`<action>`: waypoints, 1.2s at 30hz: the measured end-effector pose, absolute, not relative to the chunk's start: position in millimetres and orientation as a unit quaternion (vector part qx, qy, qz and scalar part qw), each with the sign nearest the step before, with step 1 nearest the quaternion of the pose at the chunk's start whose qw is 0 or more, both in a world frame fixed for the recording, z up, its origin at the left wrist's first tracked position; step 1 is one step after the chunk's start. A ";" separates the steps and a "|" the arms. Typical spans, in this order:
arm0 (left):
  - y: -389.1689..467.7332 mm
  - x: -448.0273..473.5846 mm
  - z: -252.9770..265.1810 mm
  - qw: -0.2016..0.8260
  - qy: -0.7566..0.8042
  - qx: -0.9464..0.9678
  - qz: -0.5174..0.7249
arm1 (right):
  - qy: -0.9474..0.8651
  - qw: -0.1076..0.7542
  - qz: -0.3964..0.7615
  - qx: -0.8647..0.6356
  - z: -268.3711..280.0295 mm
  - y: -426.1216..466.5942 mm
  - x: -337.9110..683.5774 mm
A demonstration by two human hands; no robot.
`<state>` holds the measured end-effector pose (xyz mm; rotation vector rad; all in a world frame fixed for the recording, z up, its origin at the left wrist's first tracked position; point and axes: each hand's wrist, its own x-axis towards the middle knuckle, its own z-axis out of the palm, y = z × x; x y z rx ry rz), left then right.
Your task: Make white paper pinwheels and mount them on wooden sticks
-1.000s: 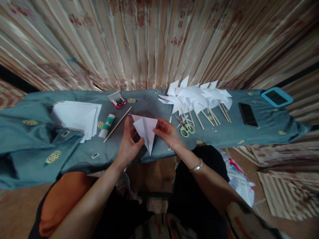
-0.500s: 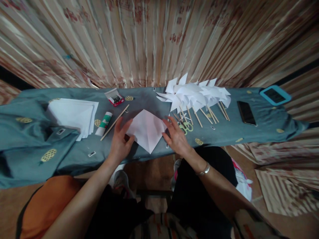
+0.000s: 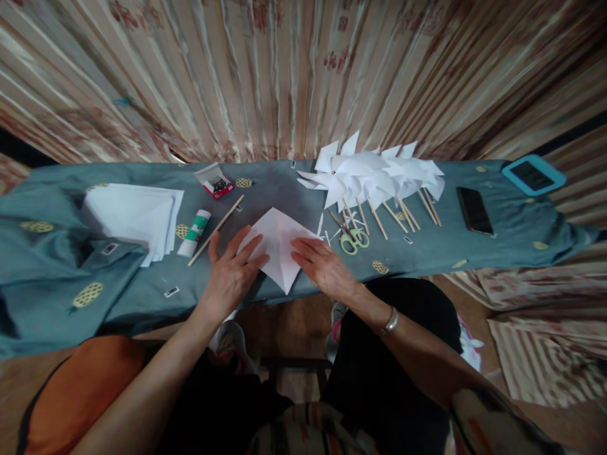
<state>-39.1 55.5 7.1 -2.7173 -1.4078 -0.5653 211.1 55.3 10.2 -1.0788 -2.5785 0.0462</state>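
Note:
A creased square of white paper [image 3: 281,237] lies on the cloth-covered table before me, one corner toward me. My left hand [image 3: 231,268] rests on its left side with fingers stretched out. Flat across the right side lies my right hand [image 3: 322,264], its fingers straight and close together. A thin wooden stick [image 3: 215,230] and a green-and-white glue stick [image 3: 194,232] lie left of the paper. Beyond them is a small red-and-white box [image 3: 215,181] of dark pins or tacks. Scissors with green handles [image 3: 353,241] lie to the right beside paper scraps.
Paper pinwheels on sticks [image 3: 374,177] are piled at the back right. A phone [image 3: 475,210] and a blue-framed tablet [image 3: 533,175] lie farther right. Stacked white paper [image 3: 133,215] sits at the left. A curtain [image 3: 284,76] hangs behind the table [image 3: 265,183].
Both hands have moved inward from the paper's side corners and now lie flatter on it. The view has shifted slightly.

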 end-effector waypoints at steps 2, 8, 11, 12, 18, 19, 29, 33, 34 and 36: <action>50.2 -41.3 8.4 -0.007 -0.445 -0.874 -0.195 | -0.899 0.190 0.075 -0.388 11.8 51.9 217.4; 34.6 -43.2 12.0 -0.142 -0.464 -0.842 -0.235 | -0.793 0.256 0.307 -0.460 15.9 46.7 229.4; 39.7 -43.4 12.2 -0.172 -0.480 -0.824 -0.248 | -0.719 0.276 0.370 -0.520 12.5 53.6 225.3; 42.6 -43.4 12.2 -0.175 -0.485 -0.820 -0.249 | -0.697 0.282 0.383 -0.537 11.1 56.9 223.3; 54.9 -43.1 12.8 -0.178 -0.504 -0.809 -0.243 | -0.663 0.277 0.377 -0.584 10.5 72.9 217.0; 55.3 -43.3 12.3 -0.179 -0.506 -0.810 -0.238 | -0.667 0.271 0.372 -0.586 11.4 74.2 217.1; 53.3 -47.8 13.2 -0.095 -0.535 -0.820 -0.183 | -0.689 0.226 0.320 -0.609 19.3 82.5 209.1; 41.7 -31.6 20.2 0.020 -0.467 -0.860 -0.205 | -0.692 0.229 0.295 -0.617 21.1 85.2 203.1; 37.0 -25.6 19.9 0.029 -0.438 -0.875 -0.204 | -0.695 0.234 0.291 -0.614 21.0 85.9 201.9; 27.1 -13.7 16.6 0.011 -0.400 -0.900 -0.172 | -0.704 0.246 0.280 -0.605 19.8 87.3 199.8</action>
